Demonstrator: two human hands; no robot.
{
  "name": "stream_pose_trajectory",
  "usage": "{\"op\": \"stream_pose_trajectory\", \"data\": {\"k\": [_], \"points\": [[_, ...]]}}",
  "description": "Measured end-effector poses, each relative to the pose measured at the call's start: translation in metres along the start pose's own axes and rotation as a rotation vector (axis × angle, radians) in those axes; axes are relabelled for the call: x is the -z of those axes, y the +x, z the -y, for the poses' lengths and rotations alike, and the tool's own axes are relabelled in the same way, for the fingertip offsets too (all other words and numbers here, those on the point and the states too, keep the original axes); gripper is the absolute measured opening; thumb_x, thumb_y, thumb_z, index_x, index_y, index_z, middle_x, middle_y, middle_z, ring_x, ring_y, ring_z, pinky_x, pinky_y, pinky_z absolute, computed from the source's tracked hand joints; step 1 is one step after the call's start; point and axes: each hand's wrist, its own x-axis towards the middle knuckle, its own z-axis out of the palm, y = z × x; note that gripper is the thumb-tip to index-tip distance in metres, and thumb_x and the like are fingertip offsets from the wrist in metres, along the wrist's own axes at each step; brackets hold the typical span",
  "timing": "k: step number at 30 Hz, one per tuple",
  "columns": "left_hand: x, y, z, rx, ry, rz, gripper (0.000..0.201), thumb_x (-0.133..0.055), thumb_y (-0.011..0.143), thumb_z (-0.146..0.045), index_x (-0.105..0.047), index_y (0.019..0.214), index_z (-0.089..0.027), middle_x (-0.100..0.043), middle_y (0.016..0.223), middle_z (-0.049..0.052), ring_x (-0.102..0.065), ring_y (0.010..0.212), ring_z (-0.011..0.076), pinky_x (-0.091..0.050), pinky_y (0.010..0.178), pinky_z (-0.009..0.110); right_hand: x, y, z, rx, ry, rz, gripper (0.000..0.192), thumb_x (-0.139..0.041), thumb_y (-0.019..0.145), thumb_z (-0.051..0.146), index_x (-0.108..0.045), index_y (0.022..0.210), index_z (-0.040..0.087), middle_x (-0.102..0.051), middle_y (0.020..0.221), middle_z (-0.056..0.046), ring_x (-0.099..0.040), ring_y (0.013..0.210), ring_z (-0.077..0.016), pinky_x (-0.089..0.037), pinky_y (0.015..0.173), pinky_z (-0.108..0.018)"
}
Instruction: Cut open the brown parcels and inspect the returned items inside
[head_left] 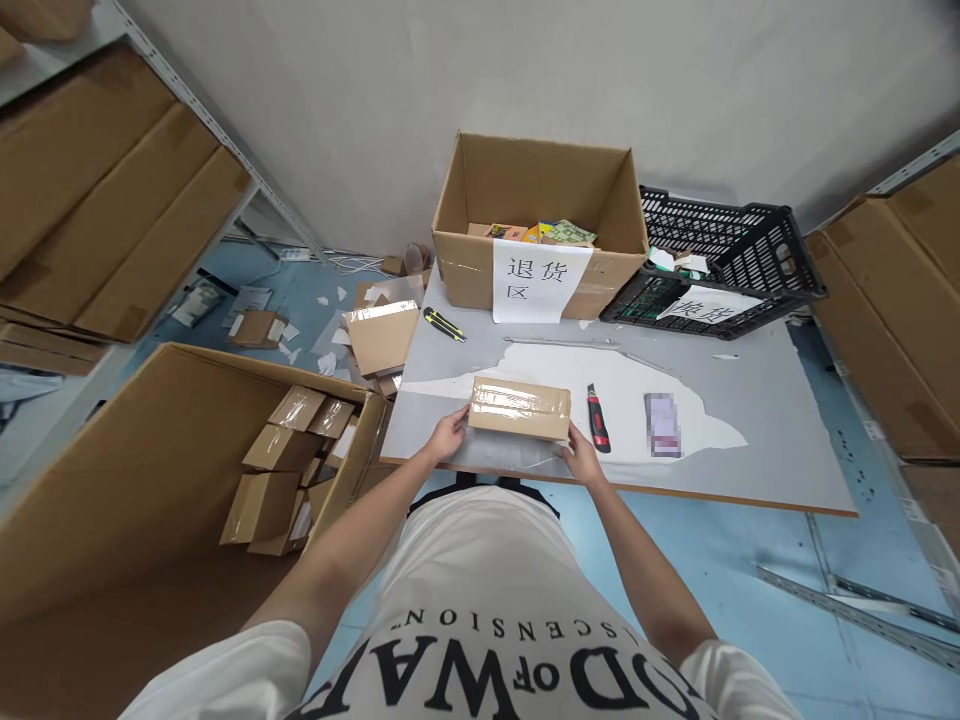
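Observation:
A small taped cardboard box (520, 408) is at the front of the table, held between my two hands. My left hand (448, 436) grips its left end, and my right hand (581, 456) has its fingers at the lower right corner. Shiny clear tape runs along the box's top. Just right of it lies a red and black utility knife (598, 418). A yellow and black utility knife (444, 325) rests farther back on the left. Beyond the red knife is a flat purple item (663, 425), its details blurred out.
A large open carton (540, 180) with a paper sign and a black plastic crate (750, 250) stand at the table's back. Left of the table, a big carton (187, 450) holds several small boxes (281, 447). Cardboard scraps (382, 335) litter the floor beside it.

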Motion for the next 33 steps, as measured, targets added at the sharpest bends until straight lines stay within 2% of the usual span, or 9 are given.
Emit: {"op": "stream_pose_trajectory", "data": {"k": [4, 8, 14, 20, 26, 33], "points": [[-0.006, -0.003, 0.002, -0.023, 0.040, 0.046, 0.083, -0.079, 0.056, -0.043, -0.052, 0.128, -0.012, -0.050, 0.136, 0.015, -0.042, 0.129, 0.0332, -0.026, 0.111, 0.049, -0.008, 0.000, 0.010, 0.000, 0.014, 0.025, 0.068, -0.055, 0.072, 0.024, -0.039, 0.139, 0.022, -0.060, 0.127, -0.005, -0.058, 0.112, -0.0229, -0.042, 0.100, -0.040], [-0.012, -0.002, -0.009, -0.034, 0.046, 0.061, 0.076, -0.078, 0.058, -0.044, -0.056, 0.124, -0.013, -0.055, 0.131, 0.014, -0.045, 0.126, 0.0330, -0.028, 0.110, 0.050, -0.012, 0.003, 0.020, -0.011, 0.009, -0.013, 0.058, -0.051, 0.077, 0.029, -0.046, 0.133, 0.018, -0.067, 0.114, -0.007, -0.063, 0.101, -0.0233, -0.047, 0.092, -0.039], [-0.011, 0.001, -0.035, -0.074, 0.069, 0.076, 0.071, -0.073, 0.064, -0.048, -0.057, 0.123, -0.013, -0.055, 0.131, 0.012, -0.047, 0.125, 0.0310, -0.031, 0.109, 0.047, 0.004, 0.011, 0.030, -0.029, -0.119, 0.003, 0.045, -0.052, 0.079, 0.039, -0.061, 0.116, 0.016, -0.068, 0.111, -0.009, -0.062, 0.098, -0.0256, -0.047, 0.089, -0.039], [-0.013, 0.005, -0.055, -0.098, 0.093, 0.034, 0.070, -0.070, 0.067, -0.053, -0.058, 0.123, -0.013, -0.057, 0.129, 0.011, -0.053, 0.119, 0.0297, -0.036, 0.107, 0.045, 0.015, 0.017, 0.049, -0.007, -0.027, -0.056, 0.053, -0.050, 0.082, 0.046, -0.058, 0.124, 0.015, -0.069, 0.111, -0.009, -0.062, 0.102, -0.0266, -0.048, 0.087, -0.036], [-0.017, 0.012, -0.053, -0.064, 0.040, 0.020, 0.076, -0.075, 0.060, -0.053, -0.059, 0.122, -0.013, -0.056, 0.129, 0.013, -0.052, 0.120, 0.0320, -0.038, 0.105, 0.047, 0.020, 0.019, 0.062, -0.062, -0.199, -0.114, 0.051, -0.044, 0.084, 0.054, -0.068, 0.111, 0.017, -0.073, 0.097, -0.007, -0.064, 0.093, -0.0265, -0.048, 0.080, -0.032], [-0.018, 0.013, -0.045, 0.006, -0.005, 0.030, 0.077, -0.077, 0.058, -0.049, -0.058, 0.123, -0.012, -0.059, 0.125, 0.014, -0.051, 0.121, 0.0331, -0.038, 0.104, 0.050, 0.017, 0.030, 0.056, -0.107, -0.357, -0.128, 0.055, -0.038, 0.085, 0.060, -0.073, 0.097, 0.019, -0.074, 0.087, -0.007, -0.065, 0.084, -0.0243, -0.047, 0.073, -0.030]]}}
